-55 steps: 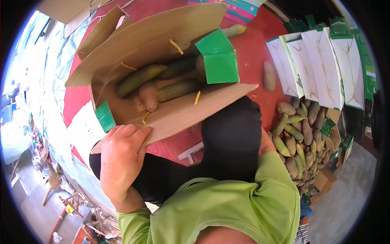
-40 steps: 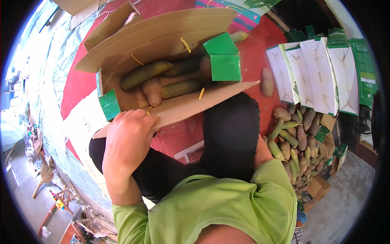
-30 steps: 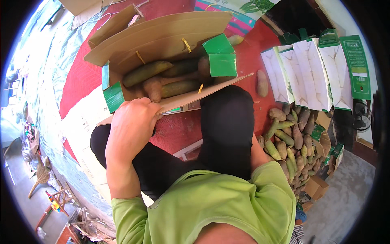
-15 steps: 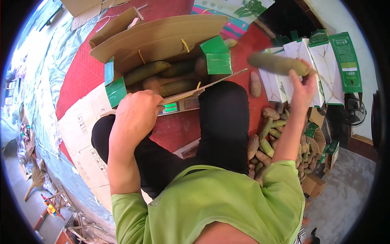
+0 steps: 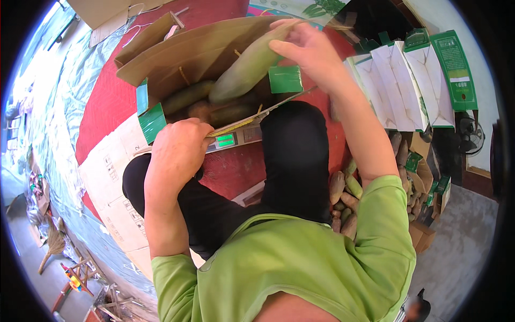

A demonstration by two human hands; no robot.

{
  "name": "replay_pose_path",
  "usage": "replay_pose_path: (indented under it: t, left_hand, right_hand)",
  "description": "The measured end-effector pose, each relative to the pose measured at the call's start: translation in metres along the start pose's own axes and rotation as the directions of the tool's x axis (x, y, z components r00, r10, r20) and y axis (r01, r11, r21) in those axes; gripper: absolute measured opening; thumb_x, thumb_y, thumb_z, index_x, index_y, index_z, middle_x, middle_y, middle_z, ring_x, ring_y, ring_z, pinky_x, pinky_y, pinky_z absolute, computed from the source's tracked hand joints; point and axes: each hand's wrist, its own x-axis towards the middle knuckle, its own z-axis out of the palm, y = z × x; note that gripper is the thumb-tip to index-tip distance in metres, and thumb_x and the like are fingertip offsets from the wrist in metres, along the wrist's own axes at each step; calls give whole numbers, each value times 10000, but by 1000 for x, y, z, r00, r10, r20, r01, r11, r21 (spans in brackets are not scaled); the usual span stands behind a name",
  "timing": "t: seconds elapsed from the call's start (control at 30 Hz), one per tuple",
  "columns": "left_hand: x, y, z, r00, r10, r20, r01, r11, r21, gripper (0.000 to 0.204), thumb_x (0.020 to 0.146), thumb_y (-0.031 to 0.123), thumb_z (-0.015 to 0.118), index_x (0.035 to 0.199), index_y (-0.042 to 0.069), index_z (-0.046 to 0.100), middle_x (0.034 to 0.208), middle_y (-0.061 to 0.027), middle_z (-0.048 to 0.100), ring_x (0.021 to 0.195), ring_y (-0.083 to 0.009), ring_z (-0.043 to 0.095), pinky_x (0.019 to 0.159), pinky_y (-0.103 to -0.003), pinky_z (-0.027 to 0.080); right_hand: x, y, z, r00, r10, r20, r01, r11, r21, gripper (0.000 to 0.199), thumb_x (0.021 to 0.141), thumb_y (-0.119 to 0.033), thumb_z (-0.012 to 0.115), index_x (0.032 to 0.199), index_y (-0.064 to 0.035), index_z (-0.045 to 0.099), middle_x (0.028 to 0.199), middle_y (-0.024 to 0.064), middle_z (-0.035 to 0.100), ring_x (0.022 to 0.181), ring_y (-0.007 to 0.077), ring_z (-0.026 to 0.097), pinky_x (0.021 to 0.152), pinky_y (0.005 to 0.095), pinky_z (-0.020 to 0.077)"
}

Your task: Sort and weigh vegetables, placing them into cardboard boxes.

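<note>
A long green radish [image 5: 241,75] slants down into an open cardboard box [image 5: 204,37] with green corner flaps. My right hand [image 5: 308,48] is closed round its upper end, above the box's right side; its lower end is among other green and brownish radishes [image 5: 188,97] in the box. My left hand [image 5: 182,145] grips the box's near edge, beside a yellow rope handle [image 5: 236,127]. Under the box, a scale [image 5: 228,140] shows a lit green display. The fingertips of my left hand are partly hidden behind the edge.
A heap of radishes [image 5: 346,198] lies on the red floor covering to the right of my legs. Folded white and green cartons [image 5: 407,86] stand at the far right, near a fan [image 5: 471,135]. A flattened cardboard sheet [image 5: 112,177] lies at the left.
My right hand has carried the radish from the right, above the folded cartons, leftward to the box and tilted it down inside. My left hand stays at the box's near edge.
</note>
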Motion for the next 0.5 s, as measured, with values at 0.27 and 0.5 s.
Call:
replay_pose_path:
  t: [0.27,0.5]
  left_hand:
    - [1,2,-4,1000,-13,26,15,996,-90,151,796,83,641,927,29,693,814,-174,607,798,-383,594,709,-441,463]
    - [8,7,-4,1000,17,-2,-17,991,-130,176,783,70,643,949,37,693,785,-161,594,768,-362,592,682,-434,450]
  right_hand:
    - [-23,53,-57,988,88,-125,-112,975,-193,358,858,-161,677,1172,3,620,1079,102,664,991,160,618,870,293,485]
    - [-121,165,-123,891,253,-378,-374,880,-294,325,876,-168,661,1160,-13,634,1086,103,680,998,182,631,872,318,487]
